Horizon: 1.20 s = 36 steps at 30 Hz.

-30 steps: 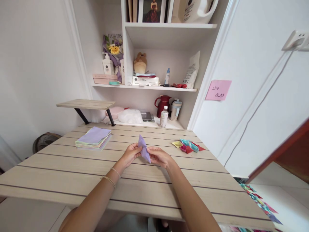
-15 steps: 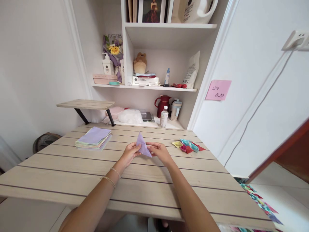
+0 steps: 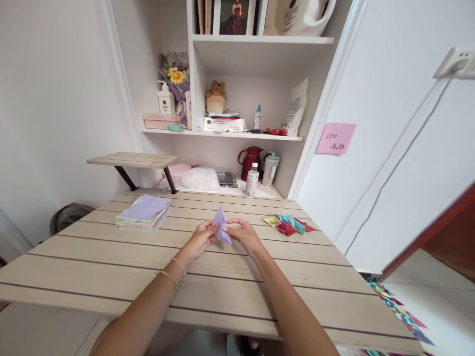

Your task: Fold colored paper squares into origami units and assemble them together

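A folded piece of purple paper [image 3: 221, 226] is held up over the middle of the table, one pointed end up and the other down to the right. My left hand [image 3: 203, 237] pinches its left side between thumb and fingers. On the opposite side, the thumb and fingers of my right hand [image 3: 243, 234] are closed on the paper. My fingers hide part of its folds. To the right lies a small group of folded paper pieces [image 3: 289, 224] in yellow, blue and red. A stack of paper sheets [image 3: 144, 211], purple on top, rests at the left.
The slatted wooden table [image 3: 230, 296] carries a small raised shelf [image 3: 133, 159] at its back left. Behind stand a bottle [image 3: 252, 180], a red jug [image 3: 251, 163] and a plastic bag [image 3: 200, 178]. A chain of coloured folded paper [image 3: 401, 309] shows beyond the right edge.
The purple paper has been turned and tilted between my hands, showing a broader face half a second ago and a narrower one now. My right fingers have shifted their hold slightly.
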Available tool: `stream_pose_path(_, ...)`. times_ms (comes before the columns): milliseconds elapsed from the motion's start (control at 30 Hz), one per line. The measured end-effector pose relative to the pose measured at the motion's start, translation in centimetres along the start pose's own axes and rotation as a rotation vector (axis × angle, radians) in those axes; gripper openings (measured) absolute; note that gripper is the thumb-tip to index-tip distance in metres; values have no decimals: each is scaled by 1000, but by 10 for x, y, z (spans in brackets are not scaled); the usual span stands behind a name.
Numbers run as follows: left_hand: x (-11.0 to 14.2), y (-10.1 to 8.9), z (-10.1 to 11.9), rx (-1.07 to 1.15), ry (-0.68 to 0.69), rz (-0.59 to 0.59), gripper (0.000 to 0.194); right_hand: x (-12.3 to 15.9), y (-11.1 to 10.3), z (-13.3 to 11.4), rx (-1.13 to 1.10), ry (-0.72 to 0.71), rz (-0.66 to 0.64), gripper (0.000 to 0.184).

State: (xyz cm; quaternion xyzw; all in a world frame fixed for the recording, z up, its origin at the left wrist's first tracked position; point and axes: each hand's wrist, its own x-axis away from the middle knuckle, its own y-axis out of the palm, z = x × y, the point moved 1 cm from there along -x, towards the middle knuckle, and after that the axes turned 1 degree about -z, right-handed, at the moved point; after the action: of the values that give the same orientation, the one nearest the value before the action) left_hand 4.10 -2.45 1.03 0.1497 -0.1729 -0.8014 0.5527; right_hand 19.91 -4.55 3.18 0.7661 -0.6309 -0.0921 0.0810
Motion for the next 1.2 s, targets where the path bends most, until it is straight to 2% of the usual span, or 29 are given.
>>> stream_pose_path(200, 1, 1, 0, 38, 9, 13, 31, 0, 6, 7, -214, 58, -95, 37)
stream_pose_path(333, 1, 2, 0, 28, 21, 4, 32, 1, 9, 7, -229, 45, -192, 37)
stream_pose_path(433, 1, 1, 1, 18, 28, 3, 31, 1, 8, 3, -136, -7, -155, 41)
stream_pose_path(567, 0, 0, 3, 25, 42, 15, 26, -1, 1, -3, 128, -204, 4, 36)
stream_pose_path(633, 0, -1, 3, 15, 44, 24, 24, -1, 0, -5, 228, -272, 32, 34)
stream_pose_path(800, 1, 0, 1, -97, -13, 47, 25, 0, 0, -4, 294, -227, -127, 33)
stream_pose_path(867, 3, 2, 1, -107, -36, 34, 27, 0, 0, -2, 334, -227, -145, 29)
stream_pose_path(1000, 5, 6, 4, -57, -40, -14, 32, -2, -3, 0, 505, -332, 16, 22)
stream_pose_path(1100, 5, 7, 4, -58, -48, 9, 34, -1, -4, -1, 668, -423, 178, 20)
stream_pose_path(1200, 4, 9, 4, -59, -82, 1, 36, 2, -4, -2, 779, -476, 268, 22)
